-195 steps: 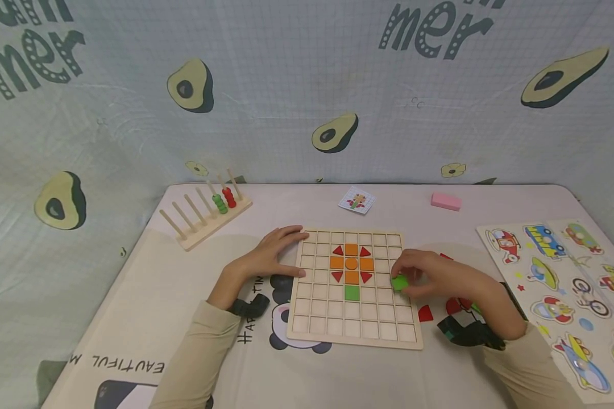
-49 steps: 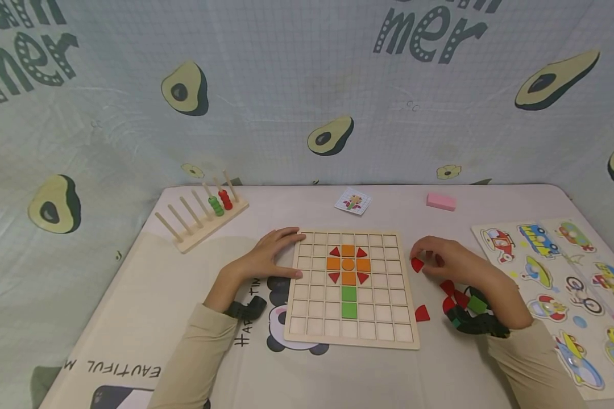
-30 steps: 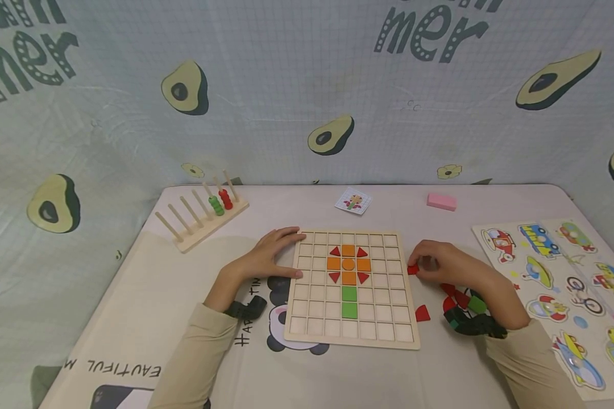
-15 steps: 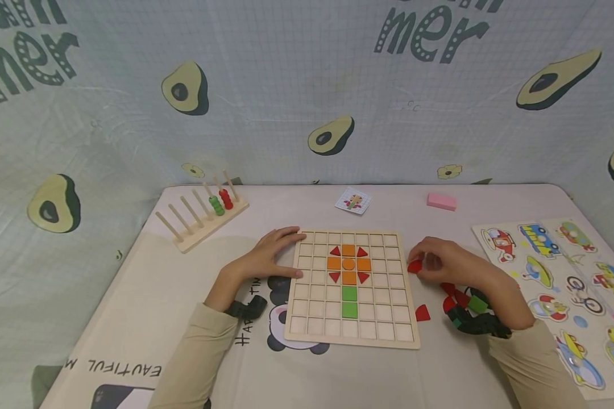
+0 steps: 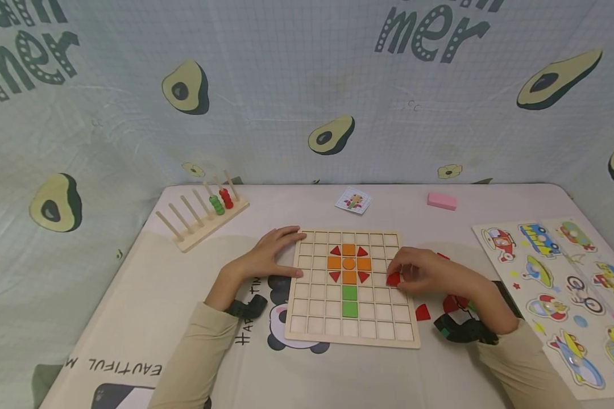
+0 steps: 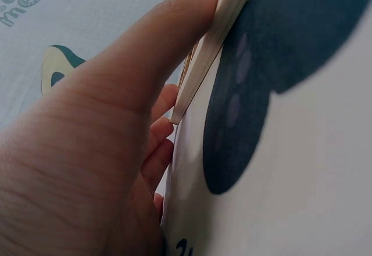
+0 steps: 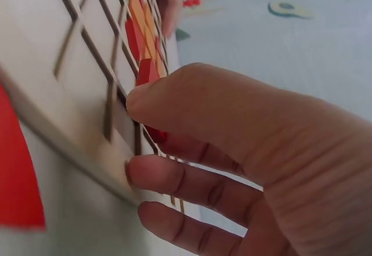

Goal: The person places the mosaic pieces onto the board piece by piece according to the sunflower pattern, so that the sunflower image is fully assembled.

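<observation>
In the head view we see a wooden grid board (image 5: 378,312), which lies flat on the worktop (image 5: 133,295) in the lower middle of the frame. The left hand (image 5: 273,254) is spread wide at the left side of this board; its thumb touches the edge, and the other fingers reach to the upper left corner. The right hand (image 5: 420,272) pinches a small red piece (image 5: 393,279) between thumb and finger, over the right part of the board. We cannot tell if this piece touches the wood.

In the middle of the grid we find four orange squares (image 5: 348,250) around an orange circle (image 5: 348,263), with four red triangles (image 5: 362,276) at the corners. Below them, two green squares (image 5: 350,293) stand in one column. Just beside the right edge of the board lies a loose red wedge (image 5: 422,312); more pieces (image 5: 455,303) are partly hidden by the right arm.

At the upper middle we notice a pattern card (image 5: 353,200), to its right a pink block (image 5: 442,201), and at the left a peg stand (image 5: 212,226) with green and red beads.
</observation>
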A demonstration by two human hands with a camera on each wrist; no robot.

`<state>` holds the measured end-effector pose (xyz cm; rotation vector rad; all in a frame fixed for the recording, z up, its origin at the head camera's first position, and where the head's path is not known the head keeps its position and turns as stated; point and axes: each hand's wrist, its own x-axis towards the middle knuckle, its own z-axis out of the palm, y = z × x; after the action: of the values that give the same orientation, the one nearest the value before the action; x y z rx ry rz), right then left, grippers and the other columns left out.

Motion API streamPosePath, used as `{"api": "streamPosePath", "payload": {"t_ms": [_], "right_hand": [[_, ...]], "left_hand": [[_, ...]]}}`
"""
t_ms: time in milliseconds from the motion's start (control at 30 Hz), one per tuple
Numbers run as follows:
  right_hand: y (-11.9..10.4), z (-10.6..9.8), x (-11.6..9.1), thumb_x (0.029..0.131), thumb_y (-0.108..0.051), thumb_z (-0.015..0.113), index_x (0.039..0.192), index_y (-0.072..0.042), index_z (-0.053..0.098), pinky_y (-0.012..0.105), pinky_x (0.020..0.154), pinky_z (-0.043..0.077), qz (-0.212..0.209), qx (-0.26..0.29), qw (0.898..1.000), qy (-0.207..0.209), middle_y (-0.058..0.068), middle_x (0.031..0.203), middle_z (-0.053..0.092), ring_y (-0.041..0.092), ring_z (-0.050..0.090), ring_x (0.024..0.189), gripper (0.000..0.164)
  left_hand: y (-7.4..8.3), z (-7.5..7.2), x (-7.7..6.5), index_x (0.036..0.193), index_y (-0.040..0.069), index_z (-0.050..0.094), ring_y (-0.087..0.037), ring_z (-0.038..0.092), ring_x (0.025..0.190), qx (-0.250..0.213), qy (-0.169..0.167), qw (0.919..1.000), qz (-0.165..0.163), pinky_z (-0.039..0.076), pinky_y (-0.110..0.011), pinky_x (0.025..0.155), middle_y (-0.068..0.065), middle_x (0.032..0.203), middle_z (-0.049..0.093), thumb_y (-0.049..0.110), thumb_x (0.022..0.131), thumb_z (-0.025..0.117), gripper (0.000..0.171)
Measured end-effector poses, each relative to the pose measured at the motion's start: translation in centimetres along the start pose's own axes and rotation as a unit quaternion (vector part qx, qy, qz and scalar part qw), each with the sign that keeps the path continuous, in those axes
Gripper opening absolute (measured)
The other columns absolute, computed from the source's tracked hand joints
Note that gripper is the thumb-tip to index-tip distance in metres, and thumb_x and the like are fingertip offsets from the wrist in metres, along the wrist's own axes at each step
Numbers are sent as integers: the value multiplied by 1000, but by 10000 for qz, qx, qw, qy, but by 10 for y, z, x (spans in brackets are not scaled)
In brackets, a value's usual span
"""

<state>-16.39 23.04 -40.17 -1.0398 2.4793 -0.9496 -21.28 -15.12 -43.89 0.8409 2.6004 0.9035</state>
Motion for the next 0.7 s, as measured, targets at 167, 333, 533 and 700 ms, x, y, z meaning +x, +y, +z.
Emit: {"api": "streamPosePath", "payload": {"t_ms": [167, 333, 533, 700], "right_hand": [[-5, 9, 5, 85, -7, 72, 103, -14, 68, 22, 69, 49, 27, 86, 9998, -182, -6, 96, 58, 12, 53, 81, 19], [-10, 16, 9, 87, -9, 72, 104, -15, 69, 23, 70, 47, -59, 104, 9996, -259, -5, 99, 60, 13, 52, 84, 18], [-15, 23, 14, 88, -14, 73, 104, -14, 69, 22, 70, 47, -214, 43, 9994, -280, -5, 99, 61, 12, 51, 85, 17], [-16, 29, 18, 88, -15, 73, 97, -16, 71, 21, 69, 48, -380, -52, 9990, -247, -8, 95, 59, 9, 51, 82, 10]], "left_hand": [[1, 0, 0, 148, 15, 42, -36, 15, 147, 1, -35, 10000, -52, 11, -58, 117, -11, 159, 26, 37, 78, 80, 82], [2, 0, -1, 148, 15, 42, -36, 16, 147, 9, -35, 10000, -57, 12, -58, 117, -11, 158, 26, 37, 78, 80, 83], [3, 0, -1, 148, 16, 42, -36, 15, 147, -13, -38, 10000, -91, 11, -58, 117, -10, 159, 26, 38, 78, 80, 83], [2, 0, 0, 148, 16, 42, -35, 15, 147, 14, -35, 10000, -85, 12, -58, 117, -10, 159, 26, 38, 78, 80, 83]]}}
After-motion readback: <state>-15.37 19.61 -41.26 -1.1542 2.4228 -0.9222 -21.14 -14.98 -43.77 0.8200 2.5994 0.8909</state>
